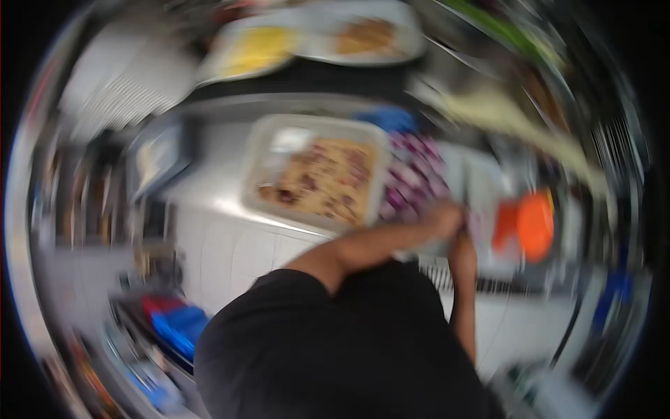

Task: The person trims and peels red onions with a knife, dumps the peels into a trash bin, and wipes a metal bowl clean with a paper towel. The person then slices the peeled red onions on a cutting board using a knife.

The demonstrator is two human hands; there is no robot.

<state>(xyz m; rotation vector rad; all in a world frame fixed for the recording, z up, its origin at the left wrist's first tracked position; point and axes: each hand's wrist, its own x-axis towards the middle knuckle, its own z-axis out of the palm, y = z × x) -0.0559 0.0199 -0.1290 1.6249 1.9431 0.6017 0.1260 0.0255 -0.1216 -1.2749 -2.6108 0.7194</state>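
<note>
My left hand [444, 219] and my right hand [462, 241] are close together at the front of a pale board [481, 164]. Motion blur smears the fingers of both, and a dark, thin shape like a knife [466, 185] rises from between them. What each one grips cannot be made out. Just left of them lies a heap of chopped purple onion [415, 178]. Beside the heap stands a rectangular tub [255, 167] with a tan mixture and dark reddish pieces [324, 178]. An orange container [534, 227] is to the right of my hands.
At the back are a plate of yellow food [258, 50] and a plate of brown food [366, 38]. Something blue [391, 119] lies behind the onion. A grey-blue container [159, 159] is at the left, and blue and red items [178, 325] sit lower left.
</note>
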